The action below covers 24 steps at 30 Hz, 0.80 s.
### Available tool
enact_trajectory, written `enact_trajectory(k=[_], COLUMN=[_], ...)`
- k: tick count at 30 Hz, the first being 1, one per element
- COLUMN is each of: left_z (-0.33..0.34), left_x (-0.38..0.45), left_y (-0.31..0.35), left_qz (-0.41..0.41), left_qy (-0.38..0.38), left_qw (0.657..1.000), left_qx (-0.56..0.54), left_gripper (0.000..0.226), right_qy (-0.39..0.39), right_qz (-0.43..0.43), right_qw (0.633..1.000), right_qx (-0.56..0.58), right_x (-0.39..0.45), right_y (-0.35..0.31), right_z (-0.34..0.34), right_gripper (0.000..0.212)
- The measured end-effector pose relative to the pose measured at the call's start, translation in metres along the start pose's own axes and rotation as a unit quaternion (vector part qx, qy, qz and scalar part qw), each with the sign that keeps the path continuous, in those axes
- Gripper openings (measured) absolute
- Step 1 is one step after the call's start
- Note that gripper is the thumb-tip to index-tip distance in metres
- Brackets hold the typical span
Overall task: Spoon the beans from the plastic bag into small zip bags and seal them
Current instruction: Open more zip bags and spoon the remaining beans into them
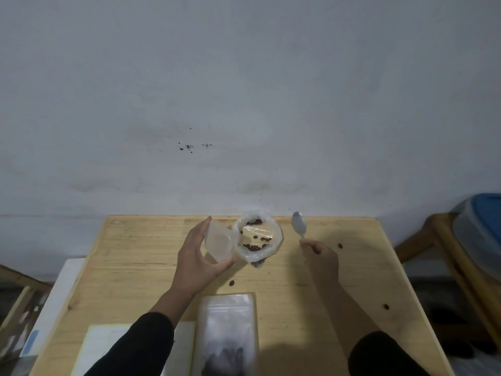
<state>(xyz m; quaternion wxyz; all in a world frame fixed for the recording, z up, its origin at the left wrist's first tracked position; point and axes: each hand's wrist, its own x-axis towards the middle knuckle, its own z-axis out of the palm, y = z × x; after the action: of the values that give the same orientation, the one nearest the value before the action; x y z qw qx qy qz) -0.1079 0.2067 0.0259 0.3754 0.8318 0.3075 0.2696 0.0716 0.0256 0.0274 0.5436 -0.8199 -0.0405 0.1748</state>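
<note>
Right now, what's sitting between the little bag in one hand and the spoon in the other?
In the head view, the plastic bag of beans sits between the small zip bag and the spoon.

Table (311,289): open wood right of centre, three stray beans (340,246) scattered. Far edge blocked by plastic bag (273,249); near edge by stack of zip bags (226,321) and paper (100,346).

wooden table (311,289) | on it: plastic bag (257,238) of beans, stack of zip bags (226,332), paper (103,346), stray beans (386,306)
</note>
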Motion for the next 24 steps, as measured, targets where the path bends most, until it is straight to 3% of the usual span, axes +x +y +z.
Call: enact_trajectory(k=[2, 4, 5, 8, 10, 13, 17, 24], left_z=[0.001, 0.002, 0.003, 0.003, 0.002, 0.002, 0.003, 0.01], left_x=[0.001, 0.003, 0.004, 0.008, 0.01, 0.014, 0.019, 0.025], left_y=[-0.001, -0.001, 0.0, 0.0, 0.0, -0.003, -0.006, -0.011], left_qz=[-0.004, -0.01, -0.011, -0.011, -0.011, -0.013, -0.023, -0.038], left_qy=[0.001, -0.001, -0.002, -0.005, -0.006, -0.005, -0.007, -0.019], left_qw=[1.0, 1.0, 1.0, 1.0, 1.0, 1.0, 1.0, 0.999], left_qx=[-0.006, -0.011, -0.011, -0.007, -0.007, -0.002, 0.001, -0.005], left_gripper=[0.106, 0.107, 0.107, 0.108, 0.108, 0.108, 0.108, 0.108], right_qy=[-0.029, -0.096, -0.137, -0.222, -0.234, -0.188, -0.133, -0.026], right_qz=[-0.04, -0.07, -0.085, -0.119, -0.126, -0.143, -0.149, -0.141], right_qw=[0.998, 0.99, 0.984, 0.967, 0.963, 0.971, 0.979, 0.99], right_qx=[0.047, 0.079, 0.081, 0.044, 0.038, -0.03, -0.049, -0.001], right_x=[-0.007, -0.018, -0.023, -0.03, -0.032, -0.032, -0.028, -0.03], right_y=[-0.017, -0.032, -0.037, -0.04, -0.038, -0.028, -0.015, -0.01], right_z=[-0.001, -0.002, -0.001, 0.004, 0.01, 0.021, 0.034, 0.046], right_gripper=[0.016, 0.006, 0.013, 0.064, 0.063, 0.053, 0.01, 0.016])
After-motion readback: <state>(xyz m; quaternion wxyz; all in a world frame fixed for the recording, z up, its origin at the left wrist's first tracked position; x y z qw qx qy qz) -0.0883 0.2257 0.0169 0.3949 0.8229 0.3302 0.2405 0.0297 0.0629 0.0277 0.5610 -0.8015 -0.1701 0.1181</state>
